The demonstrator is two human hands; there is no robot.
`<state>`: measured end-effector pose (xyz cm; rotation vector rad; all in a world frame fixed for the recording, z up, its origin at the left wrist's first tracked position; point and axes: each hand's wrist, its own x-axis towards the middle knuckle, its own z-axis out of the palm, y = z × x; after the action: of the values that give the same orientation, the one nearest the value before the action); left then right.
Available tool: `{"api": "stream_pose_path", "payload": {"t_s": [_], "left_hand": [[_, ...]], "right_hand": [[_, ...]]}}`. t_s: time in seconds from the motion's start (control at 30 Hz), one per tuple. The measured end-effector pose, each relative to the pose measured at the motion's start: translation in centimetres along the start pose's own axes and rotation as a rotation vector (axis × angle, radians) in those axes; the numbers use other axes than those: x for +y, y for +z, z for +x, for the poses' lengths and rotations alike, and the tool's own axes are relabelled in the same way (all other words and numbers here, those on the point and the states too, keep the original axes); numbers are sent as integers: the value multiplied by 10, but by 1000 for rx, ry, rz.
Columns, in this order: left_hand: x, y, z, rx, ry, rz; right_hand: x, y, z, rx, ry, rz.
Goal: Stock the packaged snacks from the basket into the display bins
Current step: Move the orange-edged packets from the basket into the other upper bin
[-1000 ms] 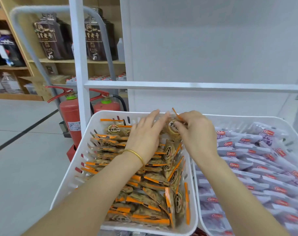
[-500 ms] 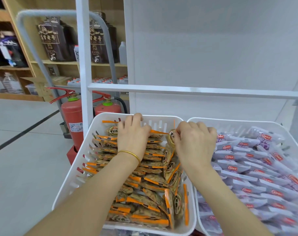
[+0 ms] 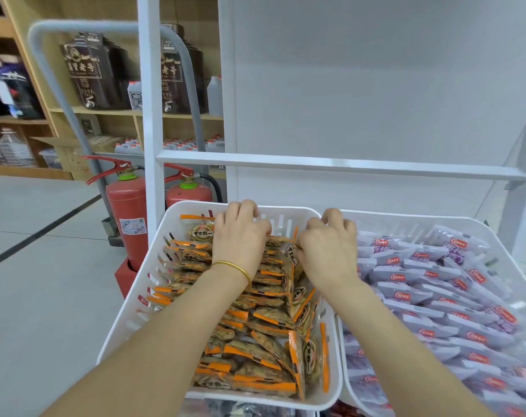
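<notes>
Both hands [image 3: 240, 240] [image 3: 328, 251] atop orange snack packets [image 3: 264, 353]

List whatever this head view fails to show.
Left hand: fingertips curled behind its knuckles; grip unclear.
Right hand: fingertips hidden by its back, among the orange packets.
Purple-packet bin: cut off by the right and bottom edges.
Supply basket: not in view.
</notes>
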<state>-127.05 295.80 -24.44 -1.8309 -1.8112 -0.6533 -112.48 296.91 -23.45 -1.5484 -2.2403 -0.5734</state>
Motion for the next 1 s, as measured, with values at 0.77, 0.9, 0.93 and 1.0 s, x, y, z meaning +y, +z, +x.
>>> {"api": "stream_pose_path", "payload": {"t_s": [0.77, 0.9, 0.93, 1.0], "left_hand": [[-181, -176, -474, -996, -482, -122], [-197, -182, -510, -1025, -612, -103], [-201, -185, -516, -1000, -645, -113], [-211, -190, -528, -936, -708, -133]], "right_hand": [[-382, 15, -254, -838, -750, 759], [-459, 75, -307, -990, -741, 705], [-476, 88, -320, -1029, -746, 684], [-508, 113, -343, -1073, -763, 640]]}}
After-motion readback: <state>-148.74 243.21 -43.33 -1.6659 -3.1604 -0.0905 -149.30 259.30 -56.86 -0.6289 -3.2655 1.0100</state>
